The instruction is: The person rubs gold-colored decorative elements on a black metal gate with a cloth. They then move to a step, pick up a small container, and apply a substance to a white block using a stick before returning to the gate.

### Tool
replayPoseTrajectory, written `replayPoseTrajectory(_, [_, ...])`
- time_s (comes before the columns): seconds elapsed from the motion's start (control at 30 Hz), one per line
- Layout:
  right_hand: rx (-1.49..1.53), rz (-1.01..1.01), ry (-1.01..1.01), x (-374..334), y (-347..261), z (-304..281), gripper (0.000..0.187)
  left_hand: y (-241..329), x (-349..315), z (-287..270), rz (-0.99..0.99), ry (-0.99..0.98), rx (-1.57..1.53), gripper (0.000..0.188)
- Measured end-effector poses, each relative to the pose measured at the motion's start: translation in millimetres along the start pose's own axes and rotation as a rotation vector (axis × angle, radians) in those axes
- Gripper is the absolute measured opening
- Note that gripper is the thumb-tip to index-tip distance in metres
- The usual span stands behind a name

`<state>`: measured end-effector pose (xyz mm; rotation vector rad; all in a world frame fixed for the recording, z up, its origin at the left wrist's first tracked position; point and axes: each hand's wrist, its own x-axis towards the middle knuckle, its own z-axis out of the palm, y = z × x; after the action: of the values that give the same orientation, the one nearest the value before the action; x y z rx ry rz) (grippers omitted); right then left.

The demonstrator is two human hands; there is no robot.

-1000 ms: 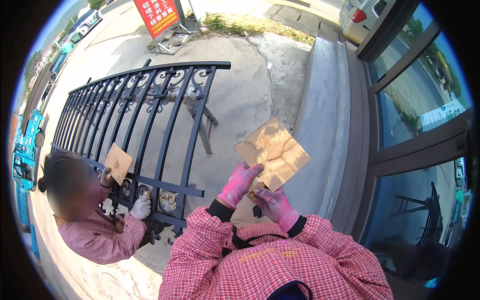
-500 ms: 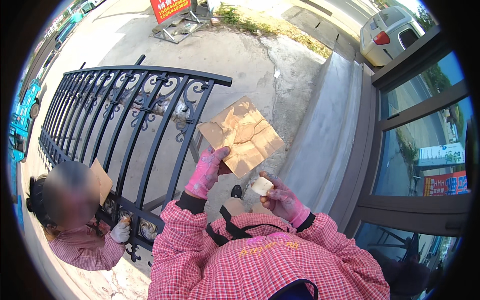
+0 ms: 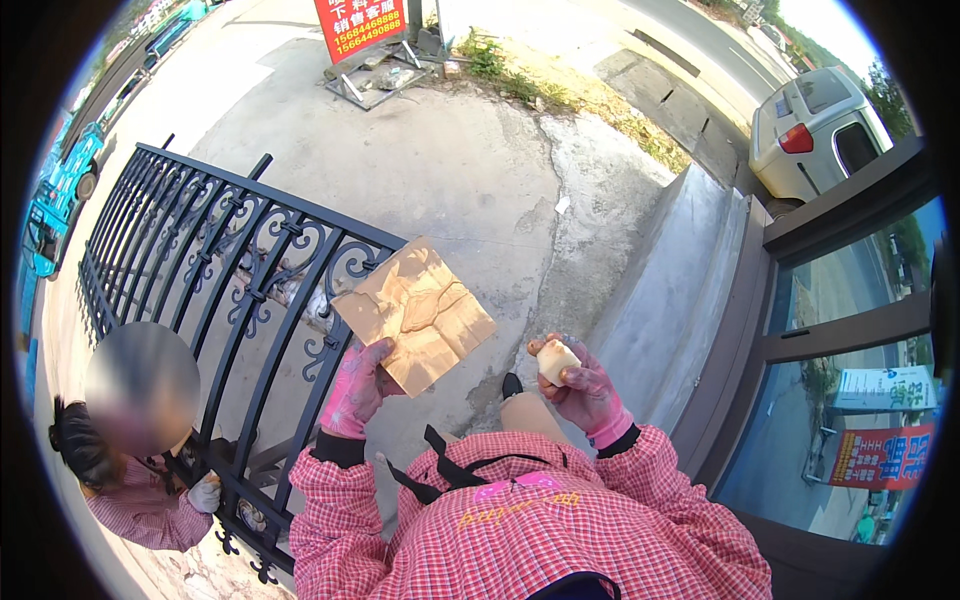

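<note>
My left hand (image 3: 358,392), in a pink paint-smudged glove, grips the lower left edge of a square tan board (image 3: 420,312). Smeared gold-brown paint covers the board's face. A small off-white sponge block (image 3: 556,362) is pinched in my right hand (image 3: 592,398), whose pink glove is stained at the fingertips. The sponge is apart from the board, to its right. Just beyond my left hand stands a black metal railing (image 3: 330,213) with scrollwork between its bars; the board overlaps its near end in view.
A co-worker in a checked sleeve (image 3: 150,515) sits at the lower left, a gloved hand (image 3: 204,493) at the railing. A stone step (image 3: 650,290) and dark-framed glass door (image 3: 840,340) flank my right. Farther off are a red sign (image 3: 362,28) and a parked white vehicle (image 3: 815,125).
My view has shifted. The board in my left hand appears farther left and lower, over the railing's end; the sponge has turned in my right fingers. The co-worker's raised card is out of sight.
</note>
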<state>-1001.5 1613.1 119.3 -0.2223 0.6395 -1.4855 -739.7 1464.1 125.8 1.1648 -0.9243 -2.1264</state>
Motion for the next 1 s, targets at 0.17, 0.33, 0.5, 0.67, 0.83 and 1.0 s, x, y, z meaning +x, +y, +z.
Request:
replayPoseTrajectory(0.17, [0.093, 0.189, -0.169, 60, -76, -21, 0.050, -1, 43, 28, 0.052, 0.099, -0.097, 0.059])
replayPoseTrajectory(0.33, [0.296, 0.293, -0.110, 136, -123, -19, 0.053, 10, 80, 49, 0.058, 0.163, -0.167, 0.056])
replayPoseTrajectory(0.5, [0.220, 0.275, 0.026, 210, -155, 4, 0.038, 31, 119, 60, 0.133, 0.262, -0.171, 0.058])
replayPoseTrajectory(0.67, [-0.103, 0.154, 0.014, 282, -182, -9, 0.039, 61, 170, 65, 0.150, 0.278, -0.197, 0.059])
replayPoseTrajectory(0.83, [-0.495, -0.037, -0.076, 345, -211, 9, 0.034, 101, 209, 64, 0.148, 0.278, -0.173, 0.055])
replayPoseTrajectory(1.0, [-0.196, 0.225, -0.101, 423, -234, 11, 0.033, 127, 245, 64, 0.185, 0.408, -0.182, 0.051])
